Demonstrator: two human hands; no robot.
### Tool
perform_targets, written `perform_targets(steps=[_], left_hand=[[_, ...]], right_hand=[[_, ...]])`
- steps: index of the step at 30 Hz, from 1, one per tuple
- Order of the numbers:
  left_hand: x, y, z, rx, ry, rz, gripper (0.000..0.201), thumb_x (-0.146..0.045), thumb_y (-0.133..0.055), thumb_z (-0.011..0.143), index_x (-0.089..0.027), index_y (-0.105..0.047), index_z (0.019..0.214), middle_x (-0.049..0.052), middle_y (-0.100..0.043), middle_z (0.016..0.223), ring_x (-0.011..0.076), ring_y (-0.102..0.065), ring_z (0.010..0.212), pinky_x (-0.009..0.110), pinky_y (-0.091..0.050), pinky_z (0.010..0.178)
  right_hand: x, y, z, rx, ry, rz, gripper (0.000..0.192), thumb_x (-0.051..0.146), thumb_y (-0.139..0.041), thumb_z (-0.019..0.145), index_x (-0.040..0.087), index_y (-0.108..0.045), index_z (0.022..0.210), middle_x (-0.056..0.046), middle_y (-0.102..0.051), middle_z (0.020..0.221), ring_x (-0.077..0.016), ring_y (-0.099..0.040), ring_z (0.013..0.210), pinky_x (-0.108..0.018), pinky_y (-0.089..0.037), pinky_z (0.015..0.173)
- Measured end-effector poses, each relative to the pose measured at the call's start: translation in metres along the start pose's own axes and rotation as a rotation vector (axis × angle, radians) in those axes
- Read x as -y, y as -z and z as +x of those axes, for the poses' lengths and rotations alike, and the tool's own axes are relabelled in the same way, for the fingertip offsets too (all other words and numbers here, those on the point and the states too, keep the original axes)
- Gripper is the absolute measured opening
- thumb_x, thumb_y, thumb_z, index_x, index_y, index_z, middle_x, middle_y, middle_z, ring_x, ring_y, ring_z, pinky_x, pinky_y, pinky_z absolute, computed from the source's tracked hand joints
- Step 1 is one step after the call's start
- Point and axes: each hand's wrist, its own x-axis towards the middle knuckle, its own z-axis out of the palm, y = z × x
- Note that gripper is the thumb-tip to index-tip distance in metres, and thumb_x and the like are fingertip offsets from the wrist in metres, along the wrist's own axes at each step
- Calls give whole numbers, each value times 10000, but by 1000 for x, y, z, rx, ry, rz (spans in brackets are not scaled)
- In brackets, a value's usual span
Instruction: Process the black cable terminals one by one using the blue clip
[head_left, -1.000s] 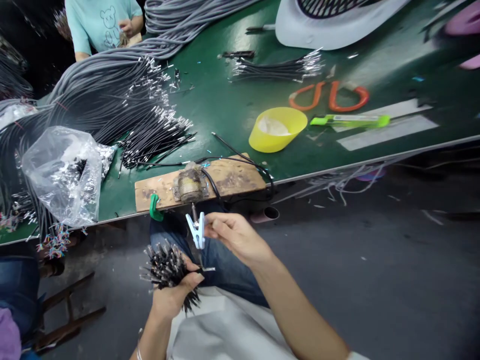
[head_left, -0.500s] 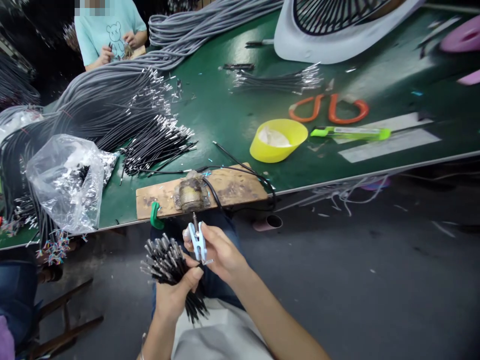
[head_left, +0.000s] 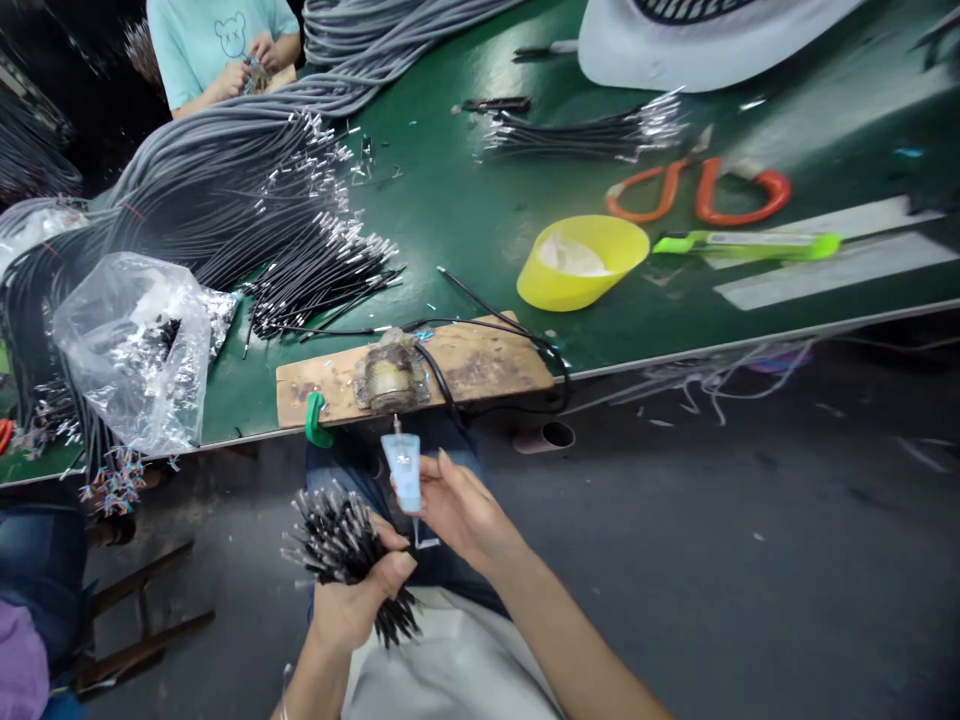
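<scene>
Near the bench edge, L hand [head_left: 349,600] clamps a stiff, light bundle of metal-tipped wires [head_left: 337,545] at mid-length w/ tips fanned out, while R hand [head_left: 461,505] pinches a small pale-blue clip [head_left: 405,470], prob. light and springy, below the wooden block [head_left: 412,372].

Cable assembly workshop: green workbench [head_left: 465,215] heaped with cable bundles [head_left: 225,180], scissors [head_left: 697,190].
</scene>
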Motion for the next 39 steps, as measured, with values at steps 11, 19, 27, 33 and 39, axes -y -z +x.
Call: perform_targets(steps=[11, 19, 27, 33, 39], left_hand=[[17, 11, -4, 35, 4, 35, 290, -438, -690, 666, -151, -648, 679, -7, -532, 541, 106, -464, 490, 258, -423, 511], [8, 13, -4, -20, -162, 114, 153, -340, -688, 683, -188, -687, 674, 36, -608, 731, 186, -569, 746, 333, -431, 786], [5, 9, 8, -105, -242, 125, 123, -322, -669, 706, -199, -668, 706, 35, -602, 752, 185, -586, 735, 334, -465, 750], [2, 0, 11, -104, -182, 119, 103, -347, -647, 730, -249, -675, 715, 9, -620, 649, 184, -590, 601, 333, -513, 629], [-1, 2, 6, -121, -143, 185, 130, -431, -671, 675, -302, -678, 679, 2, -653, 742, 232, -611, 750, 373, -507, 775]], right_hand=[[-4, 8, -26, 317, 90, -322, 270, 428, -659, 729, 160, -653, 762, -6, -531, 680, -116, -480, 632, -233, -384, 608], [1, 2, -4, -55, 196, -394, 366, 519, -608, 734, 155, -640, 712, -5, -544, 629, -116, -472, 590, -219, -377, 526], [11, -23, 10, 31, 156, -298, 519, 625, -539, 719, 130, -696, 736, -74, -663, 694, -153, -580, 612, -260, -450, 573], [8, -27, 11, 34, 92, -80, 399, 529, -656, 678, 131, -684, 693, -34, -631, 595, -124, -552, 525, -239, -438, 517], [-1, -6, 8, -7, 11, 5, 453, 615, -621, 652, 165, -668, 690, -8, -590, 557, -119, -515, 505, -244, -423, 518]])
